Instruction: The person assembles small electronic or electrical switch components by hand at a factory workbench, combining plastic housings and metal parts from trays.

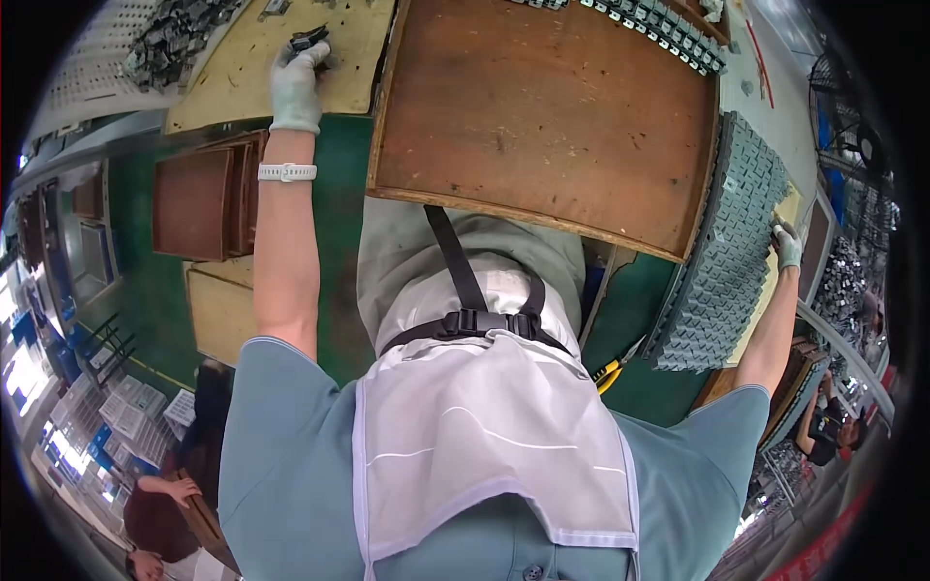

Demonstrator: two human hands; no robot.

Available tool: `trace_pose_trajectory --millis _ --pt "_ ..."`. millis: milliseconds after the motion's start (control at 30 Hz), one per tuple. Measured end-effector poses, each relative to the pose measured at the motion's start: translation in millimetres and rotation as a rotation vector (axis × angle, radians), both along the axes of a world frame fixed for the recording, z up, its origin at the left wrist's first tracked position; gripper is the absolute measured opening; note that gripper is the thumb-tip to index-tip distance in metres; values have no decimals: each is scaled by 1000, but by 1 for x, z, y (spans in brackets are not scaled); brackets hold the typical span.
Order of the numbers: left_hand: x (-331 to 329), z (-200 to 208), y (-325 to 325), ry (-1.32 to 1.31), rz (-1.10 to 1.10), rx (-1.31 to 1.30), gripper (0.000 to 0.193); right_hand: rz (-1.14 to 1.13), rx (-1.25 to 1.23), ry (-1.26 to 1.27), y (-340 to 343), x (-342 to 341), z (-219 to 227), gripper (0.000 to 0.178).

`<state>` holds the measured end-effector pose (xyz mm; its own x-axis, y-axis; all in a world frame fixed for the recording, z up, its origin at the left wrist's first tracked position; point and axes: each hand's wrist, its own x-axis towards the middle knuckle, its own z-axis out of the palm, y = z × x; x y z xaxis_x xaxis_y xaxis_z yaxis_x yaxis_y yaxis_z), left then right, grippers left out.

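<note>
Scuffed wooden tray (542,126) over green floor (339,165)

I saw green floor (145,305) with a yellow line (160,375) at left, bright white light (24,373) beyond, and grey metal railing (849,360) at right.

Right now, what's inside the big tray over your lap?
Small grey parts line the far side of the tray; flecked brown wood shows nearer. The wood beneath the parts is covered.
</note>
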<state>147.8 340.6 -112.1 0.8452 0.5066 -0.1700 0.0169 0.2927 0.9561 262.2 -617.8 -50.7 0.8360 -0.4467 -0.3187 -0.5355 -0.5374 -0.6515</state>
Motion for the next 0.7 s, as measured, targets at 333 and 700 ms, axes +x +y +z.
trace_pose_trajectory --millis 333,700 --pt "-13 -2 12 -6 164 -109 24 121 -61 67 8 17 -14 38" --pt "-30 34 10 178 -69 651 37 171 -17 -708 160 2 72 26"
